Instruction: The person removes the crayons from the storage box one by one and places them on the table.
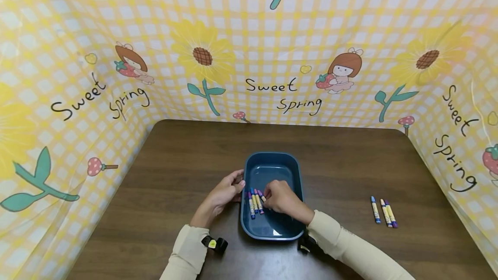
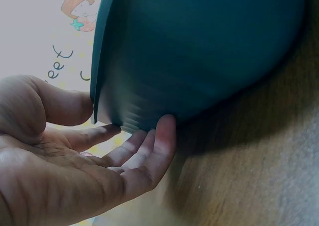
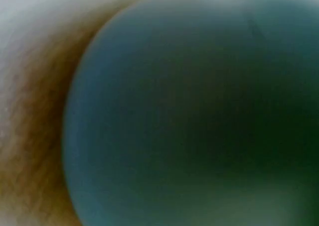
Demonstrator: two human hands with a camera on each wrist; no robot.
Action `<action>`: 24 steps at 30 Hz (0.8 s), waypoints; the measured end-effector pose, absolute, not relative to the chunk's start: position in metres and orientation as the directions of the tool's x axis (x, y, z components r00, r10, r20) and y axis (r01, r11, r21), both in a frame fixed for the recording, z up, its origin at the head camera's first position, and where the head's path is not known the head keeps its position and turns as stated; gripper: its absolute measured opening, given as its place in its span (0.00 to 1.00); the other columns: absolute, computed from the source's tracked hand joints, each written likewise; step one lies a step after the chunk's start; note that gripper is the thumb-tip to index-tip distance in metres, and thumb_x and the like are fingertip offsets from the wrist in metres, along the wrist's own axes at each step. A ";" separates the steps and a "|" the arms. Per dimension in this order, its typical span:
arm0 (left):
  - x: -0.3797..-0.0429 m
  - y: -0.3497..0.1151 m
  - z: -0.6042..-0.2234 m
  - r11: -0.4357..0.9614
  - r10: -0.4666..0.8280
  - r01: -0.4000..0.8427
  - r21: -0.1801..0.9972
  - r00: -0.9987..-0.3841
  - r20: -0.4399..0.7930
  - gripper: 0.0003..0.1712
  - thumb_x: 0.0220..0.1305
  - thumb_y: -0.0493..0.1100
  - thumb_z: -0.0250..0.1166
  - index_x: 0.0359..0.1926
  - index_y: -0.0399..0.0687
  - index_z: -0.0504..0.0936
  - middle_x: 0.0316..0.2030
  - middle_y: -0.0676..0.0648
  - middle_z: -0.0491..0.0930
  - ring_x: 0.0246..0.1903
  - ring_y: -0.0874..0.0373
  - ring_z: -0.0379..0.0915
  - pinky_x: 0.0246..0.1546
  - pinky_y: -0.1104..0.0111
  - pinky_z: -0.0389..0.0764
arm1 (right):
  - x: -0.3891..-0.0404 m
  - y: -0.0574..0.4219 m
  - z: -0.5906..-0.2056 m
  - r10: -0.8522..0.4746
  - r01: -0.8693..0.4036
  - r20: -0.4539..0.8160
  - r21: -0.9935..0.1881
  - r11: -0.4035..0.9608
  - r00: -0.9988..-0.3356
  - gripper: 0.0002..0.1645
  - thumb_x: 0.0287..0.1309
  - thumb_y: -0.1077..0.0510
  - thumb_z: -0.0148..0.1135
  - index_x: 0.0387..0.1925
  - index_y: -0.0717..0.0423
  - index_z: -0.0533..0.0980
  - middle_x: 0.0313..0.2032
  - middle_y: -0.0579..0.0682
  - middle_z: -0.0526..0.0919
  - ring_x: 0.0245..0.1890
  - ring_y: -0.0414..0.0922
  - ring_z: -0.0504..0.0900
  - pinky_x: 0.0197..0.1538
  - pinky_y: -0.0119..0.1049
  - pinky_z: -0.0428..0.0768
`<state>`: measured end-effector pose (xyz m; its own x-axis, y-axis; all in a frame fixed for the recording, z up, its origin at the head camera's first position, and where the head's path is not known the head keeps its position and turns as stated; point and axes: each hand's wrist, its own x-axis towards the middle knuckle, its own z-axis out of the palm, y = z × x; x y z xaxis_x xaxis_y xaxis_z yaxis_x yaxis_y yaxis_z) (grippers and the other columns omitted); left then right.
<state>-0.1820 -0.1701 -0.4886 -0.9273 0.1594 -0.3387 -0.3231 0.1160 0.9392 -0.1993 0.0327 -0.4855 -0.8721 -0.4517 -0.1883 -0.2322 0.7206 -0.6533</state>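
Note:
A dark blue rectangular tray (image 1: 274, 159) lies on the table. My left hand (image 1: 225, 191) holds its left side, the thumb at the rim and the fingers against the outer wall (image 2: 209, 61). Inside the tray, my right hand (image 1: 282, 197) reaches down with curled fingers and pinches a crayon (image 1: 262, 197), whose lower end is hidden by the fingertips. Just left of it, several crayons (image 1: 253, 202) in paper wrappers lie side by side along the left wall. The right wrist view is filled by the blurred tray (image 3: 149, 111), with no fingers showing.
On the brown wooden table (image 1: 186, 150), right of the tray, lie a blue crayon (image 1: 375, 209) and, close together, a pale-tipped crayon (image 1: 386, 213) and a purple one (image 1: 392, 215). A yellow checked cloth (image 1: 264, 46) hangs behind the table and at both sides.

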 end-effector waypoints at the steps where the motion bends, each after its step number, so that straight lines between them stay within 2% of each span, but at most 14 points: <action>1: -0.182 -0.170 -0.489 0.113 0.157 -0.327 0.938 -0.926 -0.342 0.28 0.79 0.37 0.49 0.75 0.38 0.61 0.65 0.33 0.70 0.54 0.45 0.76 0.47 0.57 0.83 | -0.200 0.034 -0.485 -0.451 -0.231 -0.187 -0.656 0.719 -0.873 0.05 0.50 0.64 0.76 0.30 0.60 0.85 0.23 0.48 0.84 0.20 0.39 0.79 0.26 0.31 0.79; 5: -0.182 -0.170 -0.491 0.107 0.167 -0.322 0.940 -0.927 -0.337 0.28 0.79 0.37 0.49 0.75 0.38 0.61 0.66 0.33 0.70 0.54 0.45 0.76 0.48 0.56 0.84 | -0.202 0.040 -0.484 -0.442 -0.179 -0.205 -0.708 0.683 -0.873 0.03 0.52 0.65 0.74 0.29 0.59 0.85 0.23 0.47 0.84 0.19 0.38 0.81 0.25 0.32 0.81; 10: -0.181 -0.171 -0.491 0.111 0.162 -0.325 0.939 -0.926 -0.340 0.27 0.79 0.37 0.50 0.75 0.39 0.62 0.65 0.34 0.71 0.52 0.46 0.77 0.46 0.58 0.84 | -0.201 0.045 -0.481 -0.427 0.006 -0.284 -0.838 0.545 -0.858 0.04 0.53 0.69 0.72 0.33 0.66 0.85 0.26 0.51 0.85 0.22 0.41 0.84 0.27 0.37 0.86; 14: -0.183 -0.172 -0.490 0.103 0.156 -0.322 0.941 -0.929 -0.335 0.27 0.78 0.37 0.50 0.75 0.39 0.62 0.64 0.34 0.72 0.51 0.47 0.78 0.46 0.57 0.84 | -0.203 0.047 -0.478 -0.400 0.114 -0.323 -0.878 0.464 -0.858 0.08 0.55 0.69 0.71 0.38 0.69 0.85 0.29 0.53 0.86 0.24 0.42 0.84 0.31 0.40 0.87; 19: -0.183 -0.172 -0.488 0.105 0.163 -0.321 0.941 -0.928 -0.335 0.27 0.79 0.37 0.50 0.75 0.39 0.61 0.64 0.33 0.72 0.51 0.46 0.78 0.48 0.56 0.84 | -0.206 0.052 -0.473 -0.402 0.177 -0.346 -0.899 0.401 -0.848 0.12 0.59 0.67 0.70 0.44 0.69 0.85 0.35 0.57 0.87 0.27 0.43 0.85 0.34 0.42 0.88; 24: -0.182 -0.173 -0.489 0.107 0.180 -0.313 0.944 -0.927 -0.328 0.27 0.79 0.37 0.49 0.75 0.38 0.61 0.64 0.32 0.71 0.51 0.46 0.78 0.47 0.57 0.84 | -0.209 0.059 -0.469 -0.404 0.184 -0.308 -0.930 0.318 -0.862 0.16 0.61 0.66 0.69 0.49 0.71 0.83 0.40 0.60 0.88 0.29 0.44 0.86 0.36 0.42 0.88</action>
